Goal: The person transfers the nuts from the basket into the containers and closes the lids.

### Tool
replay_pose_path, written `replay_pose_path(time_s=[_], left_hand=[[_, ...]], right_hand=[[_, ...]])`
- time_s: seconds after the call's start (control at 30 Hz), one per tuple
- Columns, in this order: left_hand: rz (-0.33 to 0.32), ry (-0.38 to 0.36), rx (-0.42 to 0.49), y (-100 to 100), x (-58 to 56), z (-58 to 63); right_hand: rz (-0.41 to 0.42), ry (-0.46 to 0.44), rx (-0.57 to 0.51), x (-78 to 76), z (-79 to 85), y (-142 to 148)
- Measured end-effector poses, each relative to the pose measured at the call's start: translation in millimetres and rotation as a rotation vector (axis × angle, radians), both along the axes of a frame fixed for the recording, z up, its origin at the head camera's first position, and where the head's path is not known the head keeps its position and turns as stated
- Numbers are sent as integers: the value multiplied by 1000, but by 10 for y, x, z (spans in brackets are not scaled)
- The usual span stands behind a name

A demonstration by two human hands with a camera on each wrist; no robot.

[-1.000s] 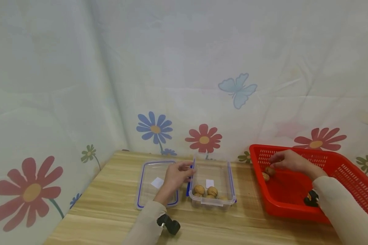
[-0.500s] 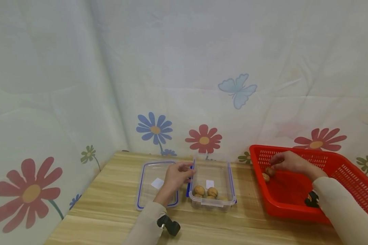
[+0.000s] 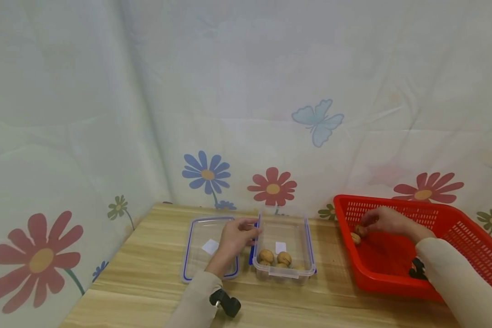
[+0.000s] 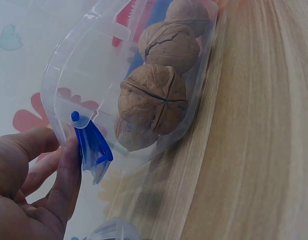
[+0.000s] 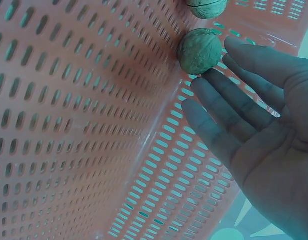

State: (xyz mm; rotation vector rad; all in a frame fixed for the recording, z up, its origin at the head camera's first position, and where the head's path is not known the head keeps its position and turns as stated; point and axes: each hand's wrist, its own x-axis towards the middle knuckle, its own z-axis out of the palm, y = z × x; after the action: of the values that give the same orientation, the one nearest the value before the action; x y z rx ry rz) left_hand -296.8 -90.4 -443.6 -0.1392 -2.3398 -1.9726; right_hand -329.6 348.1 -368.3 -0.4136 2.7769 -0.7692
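A clear plastic box [image 3: 284, 272] with several walnuts [image 3: 284, 258] stands mid-table. My left hand [image 3: 237, 236] is at its left wall, thumb and fingers holding the edge beside a blue clip [image 4: 91, 145] in the left wrist view. To the right, my right hand [image 3: 387, 222] reaches into a red plastic basket [image 3: 362, 275]. Its fingertips are at a walnut [image 5: 200, 51] in the basket's corner, thumb at one side and fingers below, not closed round it. A second walnut [image 3: 355, 238] lies beside that one.
The box's lid [image 3: 194, 259], with a blue seal and a white paper label [image 3: 210, 246], lies flat left of the box. A flower-printed cloth [image 3: 229, 114] hangs behind the wooden table [image 3: 291, 303].
My right hand has lowered slightly toward the walnut in the basket, and its fingers have come closer to it. The left hand stays at the box.
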Motion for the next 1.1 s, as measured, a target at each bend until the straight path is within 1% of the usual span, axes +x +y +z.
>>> replay_pose_path(time_s=[0.23,0.4,0.8,0.9,1.1], left_hand=[[-7,-6,0,-2,11,-7],[-6,1,-1,-2,23,3],[0,-15,-19,-14,11,-6],[0,-13,-16,-12,6,8],[0,-4,-19,-7,15,24]], right_hand=[[-8,-6,7,-18,-38,-7],[-38,-24,21,-26,-39,-5],[-58,-44,45,-24,-42,-17],[-55,-53,36,-25,-37,-14],[-23,-58,38,-31,-46,-5]])
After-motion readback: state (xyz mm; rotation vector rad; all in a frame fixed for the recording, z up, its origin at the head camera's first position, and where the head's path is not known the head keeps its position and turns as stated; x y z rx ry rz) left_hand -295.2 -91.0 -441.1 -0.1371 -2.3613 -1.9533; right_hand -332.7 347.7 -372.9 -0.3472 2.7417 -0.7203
